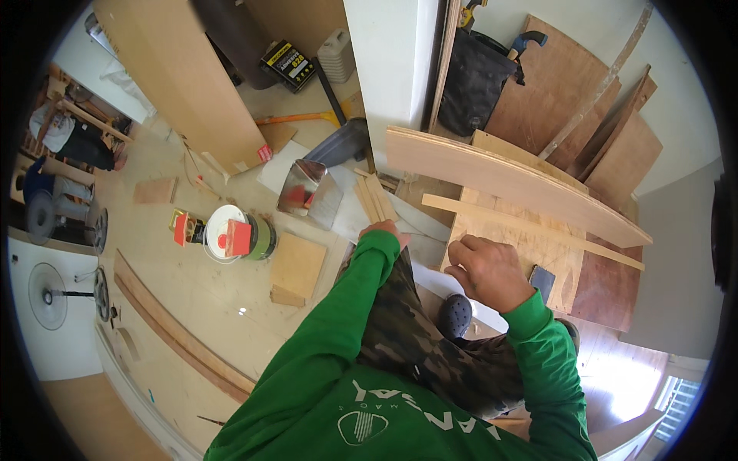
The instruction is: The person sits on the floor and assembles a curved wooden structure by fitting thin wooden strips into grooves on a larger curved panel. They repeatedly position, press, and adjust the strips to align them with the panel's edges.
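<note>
My left hand (386, 229) is at my bent knee in camouflage trousers, close to the ends of some thin wood strips (374, 198). Its fingers are mostly hidden, so any grip there cannot be made out. My right hand (492, 270) hovers over the near left part of a plywood sheet (503, 230), its fingers curled in and nothing visible between them. Across that sheet lies a long narrow wood strip (538, 232). Behind the strip a wide plank (515, 184) stands on its edge. A dark flat rectangular object (542, 281) lies just right of my right hand.
An open metal tin (309, 196), a lidded bucket (227, 233) and a square plywood piece (296, 265) stand or lie to the left. Long boards (173, 326) line the floor. Panels (550, 92) lean on the right wall. Two people are far left, near fans (50, 296).
</note>
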Tool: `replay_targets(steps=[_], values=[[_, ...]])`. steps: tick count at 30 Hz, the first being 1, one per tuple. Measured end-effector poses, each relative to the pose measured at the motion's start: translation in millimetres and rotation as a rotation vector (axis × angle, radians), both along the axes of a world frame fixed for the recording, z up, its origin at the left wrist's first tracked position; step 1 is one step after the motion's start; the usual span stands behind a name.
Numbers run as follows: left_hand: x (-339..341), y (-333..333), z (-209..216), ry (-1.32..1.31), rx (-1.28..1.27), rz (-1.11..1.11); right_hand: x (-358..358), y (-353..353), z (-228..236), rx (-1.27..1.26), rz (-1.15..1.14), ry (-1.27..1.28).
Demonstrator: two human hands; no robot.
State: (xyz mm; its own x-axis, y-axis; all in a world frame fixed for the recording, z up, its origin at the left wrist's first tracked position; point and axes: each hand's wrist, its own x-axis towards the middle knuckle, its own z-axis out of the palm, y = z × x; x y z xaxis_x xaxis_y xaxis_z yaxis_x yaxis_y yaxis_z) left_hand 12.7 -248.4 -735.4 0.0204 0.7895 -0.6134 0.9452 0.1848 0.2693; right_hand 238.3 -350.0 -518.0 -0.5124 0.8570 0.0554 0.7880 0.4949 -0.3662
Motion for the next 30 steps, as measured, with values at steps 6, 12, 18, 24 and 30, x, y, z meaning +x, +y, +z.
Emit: replay_targets(steps=[6, 12, 18, 24, 30], values=[[0, -2, -5, -0.013, 0.028, -0.006, 2, -2, -3, 0.016, -0.006, -0.022], [6, 0, -1, -0.005, -0.007, 0.043, -1, -1, 1, 0.007, -0.033, -0.061], [5, 2, -1, -0.049, -0.046, 0.063, -5, -2, -1, 0.018, -0.052, 0.005], [6, 6, -10, -0.053, -0.056, 0.054, -6, -1, -7, -0.001, -0.049, 0.012], [5, 4, -1, -0.058, -0.073, 0.053, -7, 0, -2, 0.004, -0.047, 0.055]])
